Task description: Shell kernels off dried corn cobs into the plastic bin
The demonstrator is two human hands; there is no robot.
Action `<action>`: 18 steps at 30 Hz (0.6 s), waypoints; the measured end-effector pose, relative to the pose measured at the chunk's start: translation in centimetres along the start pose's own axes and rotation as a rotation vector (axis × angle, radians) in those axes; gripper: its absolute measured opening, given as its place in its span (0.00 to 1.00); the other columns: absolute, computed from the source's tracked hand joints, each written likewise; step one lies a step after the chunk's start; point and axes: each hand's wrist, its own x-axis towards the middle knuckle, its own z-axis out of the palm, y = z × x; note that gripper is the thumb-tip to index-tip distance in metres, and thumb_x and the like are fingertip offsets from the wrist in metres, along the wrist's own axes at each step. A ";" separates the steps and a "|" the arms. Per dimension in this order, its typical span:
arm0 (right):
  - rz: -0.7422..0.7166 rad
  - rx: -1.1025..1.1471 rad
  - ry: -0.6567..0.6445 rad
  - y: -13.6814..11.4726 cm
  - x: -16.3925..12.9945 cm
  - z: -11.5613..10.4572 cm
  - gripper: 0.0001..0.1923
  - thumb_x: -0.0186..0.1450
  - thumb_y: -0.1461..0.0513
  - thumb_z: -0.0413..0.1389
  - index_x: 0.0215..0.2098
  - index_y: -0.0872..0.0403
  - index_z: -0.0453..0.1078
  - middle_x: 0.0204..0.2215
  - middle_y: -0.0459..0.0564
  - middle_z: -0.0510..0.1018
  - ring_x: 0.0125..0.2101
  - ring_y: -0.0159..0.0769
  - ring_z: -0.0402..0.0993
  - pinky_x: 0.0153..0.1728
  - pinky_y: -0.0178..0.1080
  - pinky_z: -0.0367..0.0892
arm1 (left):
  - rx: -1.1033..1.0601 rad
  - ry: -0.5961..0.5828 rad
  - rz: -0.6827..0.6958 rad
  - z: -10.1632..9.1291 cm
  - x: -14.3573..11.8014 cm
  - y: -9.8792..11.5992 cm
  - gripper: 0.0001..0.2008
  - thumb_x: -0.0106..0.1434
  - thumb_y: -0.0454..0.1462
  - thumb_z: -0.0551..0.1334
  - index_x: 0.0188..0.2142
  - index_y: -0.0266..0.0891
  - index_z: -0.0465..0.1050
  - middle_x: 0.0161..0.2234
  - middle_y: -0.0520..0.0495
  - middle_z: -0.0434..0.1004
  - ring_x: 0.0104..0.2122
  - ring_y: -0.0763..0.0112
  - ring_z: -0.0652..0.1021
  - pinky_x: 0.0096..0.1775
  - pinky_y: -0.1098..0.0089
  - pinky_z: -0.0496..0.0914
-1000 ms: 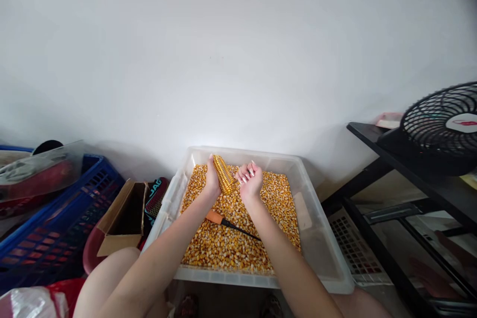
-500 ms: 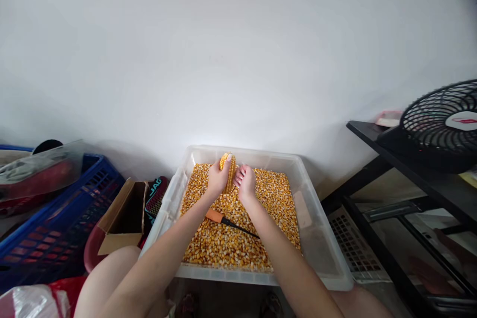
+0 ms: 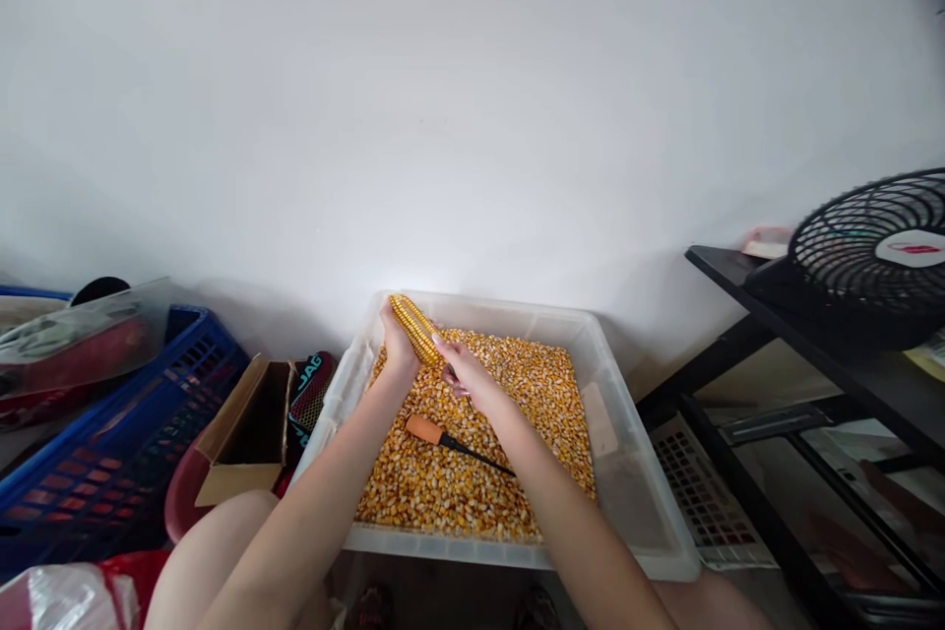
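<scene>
A dried yellow corn cob (image 3: 414, 327) is held over the far left corner of a clear plastic tub (image 3: 633, 472) full of loose corn kernels (image 3: 458, 472). My left hand (image 3: 397, 346) grips the cob from underneath. My right hand (image 3: 459, 372) closes on the cob's near end, fingers wrapped around it. A tool with an orange handle and thin black shaft (image 3: 452, 441) lies on the kernels just below my hands, touched by neither.
A blue crate (image 3: 110, 433) and an open cardboard box (image 3: 247, 428) stand left of the tub. A black shelf (image 3: 827, 335) with a black fan (image 3: 875, 251) is on the right. A white wall is behind.
The cob has tilted from upright to slanting up and left, and shifted toward the tub's far left corner. My right hand moved left onto its lower end.
</scene>
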 end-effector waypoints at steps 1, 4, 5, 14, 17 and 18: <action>-0.008 0.016 -0.051 0.1 0.0 0.1 0.22 0.57 0.42 0.51 0.32 0.51 0.60 0.10 0.34 0.56 0.09 0.22 0.41 0.11 0.28 0.36 | 0.015 0.001 -0.012 0.0 -0.1 -0.1 0.25 0.58 0.57 0.49 0.26 0.37 0.66 0.16 0.47 0.67 0.23 0.64 0.76 0.23 0.70 0.70; -0.047 0.057 -0.123 0.4 0.0 0.2 0.21 0.59 0.42 0.48 0.30 0.51 0.60 0.10 0.35 0.58 0.09 0.22 0.40 0.11 0.29 0.37 | 0.052 0.001 -0.042 0.2 -0.3 -0.5 0.25 0.58 0.56 0.48 0.26 0.37 0.66 0.16 0.47 0.67 0.25 0.62 0.77 0.26 0.68 0.71; -0.057 0.061 -0.127 0.5 0.0 0.2 0.21 0.59 0.42 0.49 0.29 0.51 0.60 0.10 0.35 0.58 0.10 0.22 0.41 0.11 0.28 0.37 | 0.056 0.002 -0.046 0.2 -0.4 -0.6 0.25 0.58 0.56 0.48 0.27 0.37 0.66 0.16 0.47 0.67 0.26 0.61 0.77 0.27 0.67 0.71; -0.066 0.056 -0.219 0.8 -0.3 -0.6 0.21 0.60 0.43 0.48 0.30 0.51 0.58 0.11 0.34 0.58 0.10 0.22 0.40 0.12 0.27 0.38 | 0.041 0.011 -0.075 -0.1 -0.3 -1.2 0.25 0.56 0.58 0.49 0.27 0.39 0.66 0.18 0.48 0.68 0.28 0.62 0.78 0.32 0.67 0.73; -0.050 0.049 -0.245 1.0 -0.1 -0.8 0.20 0.61 0.43 0.47 0.30 0.50 0.57 0.11 0.34 0.58 0.10 0.22 0.39 0.11 0.27 0.37 | 0.042 0.024 -0.078 -0.2 -0.2 -1.5 0.25 0.57 0.58 0.49 0.27 0.39 0.66 0.18 0.47 0.68 0.27 0.63 0.78 0.30 0.68 0.73; -0.049 0.049 -0.246 1.0 -0.1 -0.9 0.20 0.60 0.43 0.47 0.31 0.50 0.57 0.11 0.34 0.57 0.10 0.22 0.39 0.11 0.27 0.37 | 0.044 0.026 -0.081 -0.2 -0.2 -1.5 0.25 0.57 0.58 0.49 0.27 0.39 0.66 0.19 0.47 0.68 0.27 0.63 0.78 0.29 0.68 0.72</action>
